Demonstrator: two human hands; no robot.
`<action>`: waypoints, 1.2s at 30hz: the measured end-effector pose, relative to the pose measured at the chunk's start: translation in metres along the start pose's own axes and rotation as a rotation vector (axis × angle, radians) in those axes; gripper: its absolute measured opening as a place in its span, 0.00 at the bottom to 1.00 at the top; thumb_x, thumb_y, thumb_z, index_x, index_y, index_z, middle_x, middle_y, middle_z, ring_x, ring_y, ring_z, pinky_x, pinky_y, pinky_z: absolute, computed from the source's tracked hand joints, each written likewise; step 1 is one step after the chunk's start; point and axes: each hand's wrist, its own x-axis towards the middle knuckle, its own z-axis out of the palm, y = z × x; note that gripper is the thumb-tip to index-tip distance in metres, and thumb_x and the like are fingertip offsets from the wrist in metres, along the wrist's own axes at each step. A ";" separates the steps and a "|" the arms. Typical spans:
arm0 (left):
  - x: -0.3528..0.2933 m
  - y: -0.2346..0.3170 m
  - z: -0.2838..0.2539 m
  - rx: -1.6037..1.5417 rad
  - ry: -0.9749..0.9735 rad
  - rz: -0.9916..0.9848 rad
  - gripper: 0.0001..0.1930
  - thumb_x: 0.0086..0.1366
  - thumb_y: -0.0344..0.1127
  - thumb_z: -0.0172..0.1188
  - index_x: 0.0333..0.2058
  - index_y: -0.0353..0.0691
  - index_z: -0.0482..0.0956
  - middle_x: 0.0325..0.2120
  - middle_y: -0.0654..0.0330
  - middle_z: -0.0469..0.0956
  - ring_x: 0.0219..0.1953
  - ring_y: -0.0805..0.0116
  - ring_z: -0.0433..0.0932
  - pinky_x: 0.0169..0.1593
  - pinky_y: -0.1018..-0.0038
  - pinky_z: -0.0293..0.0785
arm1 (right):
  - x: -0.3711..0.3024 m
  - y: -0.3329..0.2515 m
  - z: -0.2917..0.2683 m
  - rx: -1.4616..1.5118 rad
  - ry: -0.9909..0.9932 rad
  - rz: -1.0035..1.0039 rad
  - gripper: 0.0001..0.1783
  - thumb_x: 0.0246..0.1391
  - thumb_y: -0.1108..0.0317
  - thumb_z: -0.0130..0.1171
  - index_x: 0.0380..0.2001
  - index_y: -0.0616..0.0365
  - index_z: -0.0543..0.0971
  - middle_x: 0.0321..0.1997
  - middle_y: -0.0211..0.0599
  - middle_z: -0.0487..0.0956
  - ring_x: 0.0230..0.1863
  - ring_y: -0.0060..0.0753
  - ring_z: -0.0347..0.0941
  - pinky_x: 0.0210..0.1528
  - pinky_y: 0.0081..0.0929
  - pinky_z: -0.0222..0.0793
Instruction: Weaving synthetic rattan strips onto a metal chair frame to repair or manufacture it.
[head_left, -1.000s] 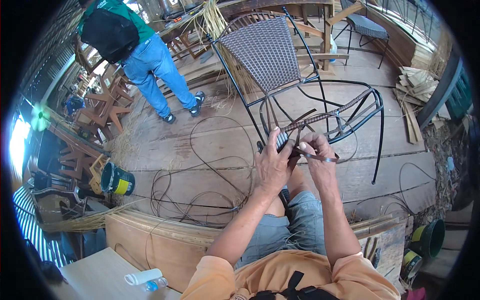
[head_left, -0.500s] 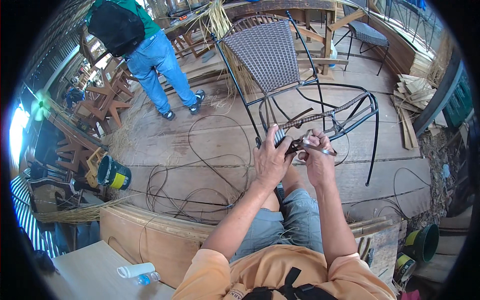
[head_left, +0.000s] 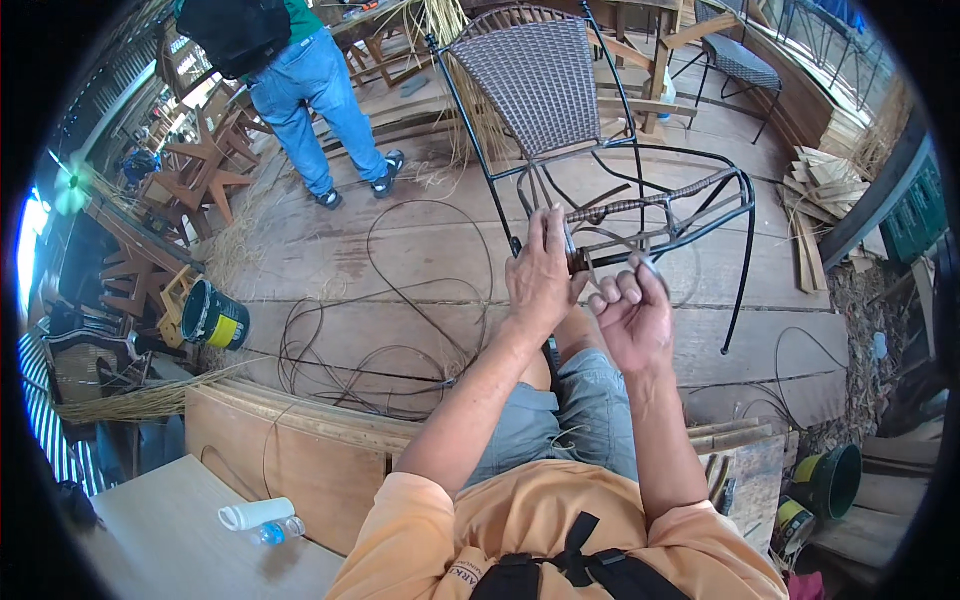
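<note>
A chair with a woven brown back (head_left: 530, 85) and black metal frame (head_left: 750, 215) stands in front of me, its seat an open frame. Brown strip winding (head_left: 665, 197) covers one seat bar. My left hand (head_left: 540, 275) grips the near corner of the seat frame, fingers pointing up along it and thumb pressing the side. Just right of it, my right hand (head_left: 637, 315) is turned palm up, its fingers curled on a flat brown strip (head_left: 592, 268) that runs from the bar. The part of the frame under my left hand is hidden.
Loose strip coils (head_left: 385, 350) spread over the plank floor at left. A person in blue jeans (head_left: 320, 105) stands at far left. Dark buckets (head_left: 215, 318) sit on both sides, stacked boards (head_left: 290, 440) in front of me, and a white tumbler (head_left: 255, 514) at lower left.
My right hand has rolled palm up and moved slightly down, drawing the strip away from the bar. My left hand stays on the frame, its fingers straighter. The view has shifted slightly.
</note>
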 end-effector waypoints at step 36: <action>0.084 0.015 -0.028 0.077 -1.001 -0.181 0.14 0.60 0.40 0.50 0.23 0.37 0.78 0.16 0.62 0.78 0.17 0.71 0.76 0.23 0.73 0.72 | -0.024 -0.002 -0.175 -0.954 0.227 -0.053 0.19 0.57 0.54 0.52 0.27 0.62 0.73 0.12 0.23 0.61 0.16 0.16 0.55 0.20 0.19 0.54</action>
